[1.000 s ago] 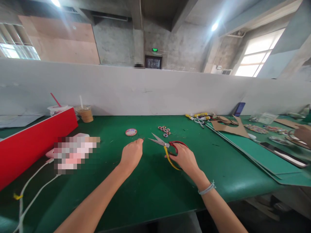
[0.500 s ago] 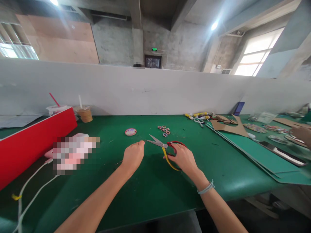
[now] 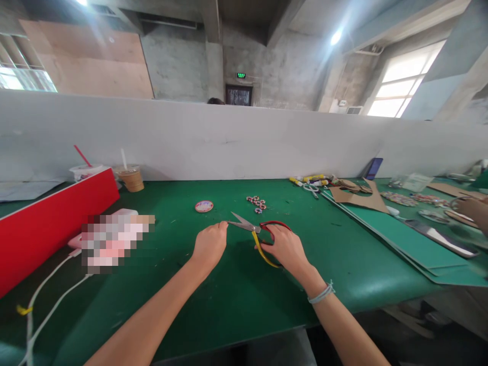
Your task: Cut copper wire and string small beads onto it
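My right hand is wrapped round the handles of a pair of scissors, one handle red and the other yellow. The blades stand apart, their tips pointing left. My left hand is closed in a pinch, its fingertips close to the blade tips; what it holds is hidden or too small to make out. Just beyond the hands lie a small round disc with a red rim and a cluster of several small patterned rounds on the green table.
A red panel, a drink cup and white cables are on the left. To the right lie green boards, cut cardboard, pens and a phone. Another person's hand is at the far right.
My left hand has shifted slightly right and the scissors slightly left, so the blade tips now come close to the left fingertips. The blades remain apart.
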Available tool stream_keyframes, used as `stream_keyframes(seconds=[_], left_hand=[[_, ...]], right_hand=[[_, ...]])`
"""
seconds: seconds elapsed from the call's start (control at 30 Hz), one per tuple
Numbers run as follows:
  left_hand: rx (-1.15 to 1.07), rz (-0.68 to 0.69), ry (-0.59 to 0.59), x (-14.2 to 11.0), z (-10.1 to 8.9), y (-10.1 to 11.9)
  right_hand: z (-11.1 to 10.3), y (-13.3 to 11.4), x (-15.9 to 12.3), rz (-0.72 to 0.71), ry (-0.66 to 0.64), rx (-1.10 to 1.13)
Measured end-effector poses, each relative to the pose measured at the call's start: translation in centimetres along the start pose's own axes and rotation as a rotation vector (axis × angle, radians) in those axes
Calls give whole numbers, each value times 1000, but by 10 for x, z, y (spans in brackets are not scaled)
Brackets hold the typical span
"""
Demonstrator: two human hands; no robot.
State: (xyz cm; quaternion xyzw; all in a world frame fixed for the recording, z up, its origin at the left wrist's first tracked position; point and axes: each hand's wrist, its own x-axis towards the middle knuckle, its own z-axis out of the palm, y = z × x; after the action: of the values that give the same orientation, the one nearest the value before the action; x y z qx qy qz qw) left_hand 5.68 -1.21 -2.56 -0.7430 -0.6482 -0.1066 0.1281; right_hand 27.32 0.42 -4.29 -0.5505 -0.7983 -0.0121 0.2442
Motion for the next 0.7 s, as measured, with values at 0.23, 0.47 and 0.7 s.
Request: stream_keyframes(seconds=[0.23,0.47,0.7], left_hand=[[21,38,-56,-4,-2,10],[35,49,-90,-3,-1,13],[36,65,-113,-4,0,15]], right_hand=[[1,-7,-2,11,-22,-11],[1,-10,-4,31,-29,-3],[3,-9,-4,31,-41,-17]])
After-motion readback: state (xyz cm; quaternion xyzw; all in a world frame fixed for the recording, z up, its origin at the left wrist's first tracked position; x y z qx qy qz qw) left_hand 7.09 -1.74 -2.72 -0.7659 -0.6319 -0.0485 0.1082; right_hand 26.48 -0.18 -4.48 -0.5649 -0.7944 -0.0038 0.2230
